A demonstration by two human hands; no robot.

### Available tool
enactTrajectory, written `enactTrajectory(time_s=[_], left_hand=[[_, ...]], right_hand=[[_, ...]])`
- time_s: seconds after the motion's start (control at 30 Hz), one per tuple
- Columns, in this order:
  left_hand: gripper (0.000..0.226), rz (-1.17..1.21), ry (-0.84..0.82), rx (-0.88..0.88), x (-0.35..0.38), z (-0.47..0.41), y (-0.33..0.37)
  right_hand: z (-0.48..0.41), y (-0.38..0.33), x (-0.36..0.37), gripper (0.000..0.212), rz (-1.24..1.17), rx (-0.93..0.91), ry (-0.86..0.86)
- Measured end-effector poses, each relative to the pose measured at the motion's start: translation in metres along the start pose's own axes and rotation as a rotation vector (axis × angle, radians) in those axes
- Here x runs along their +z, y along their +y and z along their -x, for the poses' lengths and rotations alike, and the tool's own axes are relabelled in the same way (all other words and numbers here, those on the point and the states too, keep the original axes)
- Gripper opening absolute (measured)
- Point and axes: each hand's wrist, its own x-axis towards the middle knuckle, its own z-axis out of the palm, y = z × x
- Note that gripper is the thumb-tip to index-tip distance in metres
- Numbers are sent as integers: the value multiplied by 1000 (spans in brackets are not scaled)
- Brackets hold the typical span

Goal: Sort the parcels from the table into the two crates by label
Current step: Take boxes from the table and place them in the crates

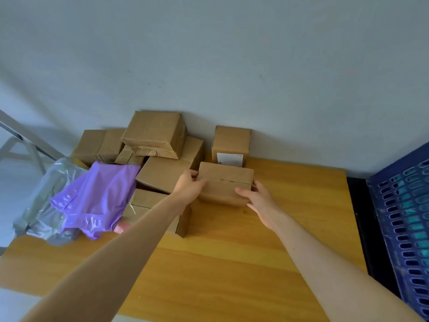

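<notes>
Yellow-brown wood of the bench (232, 263) is carrying everything, and it is standing against a plain grey wall (232, 66). You are holding the small brown cardboard box (225, 182) between both hands, near the middle of the bench. Its long axis is running left to right across your body, so each hand is taking a short end. Your left hand (188, 187) is curling round the left end, and your right hand (260, 201) is clasping the right end with its fingers (255, 183) wrapping behind. Neither hand is carrying anything else. Whether the box's lower edge is touching the bench is not clear. No label is showing on the faces turned towards you, so you are probably needing to turn it before choosing a crate.

Just behind it, a squarer brown box with a white label (231, 142) is standing against the wall. A heap of brown cardboard parcels (162, 168) is lying to the left, with a purple plastic mailer bag (97, 194) and a grey plastic mailer bag (46, 198) beyond. Off the bench's right end, the dark blue slatted plastic crate (404, 217) is sitting on your right hand's side. The second crate is not showing.
</notes>
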Motion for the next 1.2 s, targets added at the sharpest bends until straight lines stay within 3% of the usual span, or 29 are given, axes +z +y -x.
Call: enactTrajectory(time_s=[0.27, 0.4, 0.5, 0.7, 0.77, 0.87, 1.03, 1.1, 1.2], left_hand=[[58, 172, -123, 110, -23, 55, 2], [49, 181, -139, 192, -43, 82, 0], [45, 192, -140, 241, -58, 104, -3], [38, 248, -101, 313, -92, 139, -8], [30, 253, -86, 343, -103, 148, -9], [20, 231, -108, 375, -120, 157, -7], [66, 108, -211, 485, -149, 165, -4], [74, 95, -233, 530, -156, 168, -2], [57, 196, -236, 535, -164, 173, 6]], right_hand=[[78, -5, 22, 79, -162, -187, 200], [113, -12, 28, 64, -203, -255, 267], [139, -17, 40, 37, -224, -300, 335], [190, -25, 75, 26, -245, -390, 388], [202, -28, 83, 33, -255, -434, 370], [219, -35, 92, 62, -234, -477, 356], [234, -50, 102, 84, -61, -533, 380], [238, -57, 107, 83, -26, -548, 386], [243, -63, 113, 60, -29, -572, 360]])
